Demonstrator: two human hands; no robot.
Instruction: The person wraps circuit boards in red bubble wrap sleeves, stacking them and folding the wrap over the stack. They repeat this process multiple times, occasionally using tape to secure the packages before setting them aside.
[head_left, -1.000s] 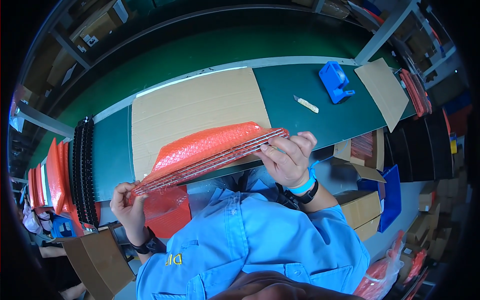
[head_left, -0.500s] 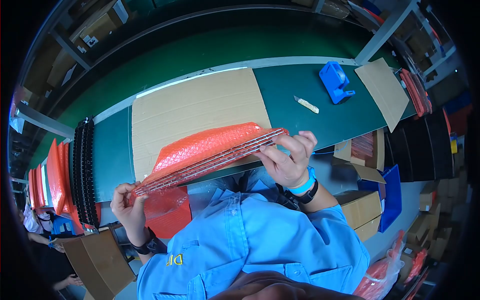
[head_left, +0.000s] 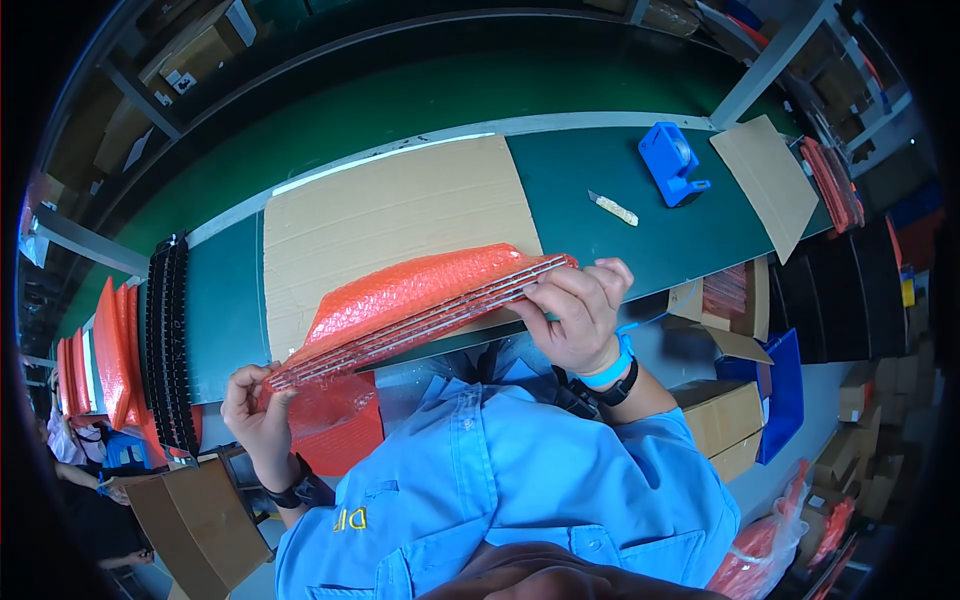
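Held across my front is a red bubble-wrap bag point(head_left: 420, 284), its long open-looking edge turned toward me and several thin flat strips showing along it. My left hand point(head_left: 258, 412) pinches the bag's lower left corner. At the upper right end, my right hand point(head_left: 578, 312) grips the same edge between thumb and fingers. The bag is tilted, its right end farther from me, above the near part of a flat cardboard sheet point(head_left: 400, 205). What the strips belong to inside the wrap is hidden.
On the green table point(head_left: 570, 160) lie a utility knife point(head_left: 613, 208) and a blue tape dispenser point(head_left: 672, 165). Black slotted strips point(head_left: 172, 350) stand at the left, beside red bubble-wrap bags point(head_left: 118, 350). Cardboard boxes point(head_left: 722, 418) and a blue bin point(head_left: 785, 400) are at lower right. Another person's arm shows at far left.
My right fingers have shifted slightly along the bag's edge. The bag and my left hand stay nearly still. At the far left, the other person's lower hand has moved.
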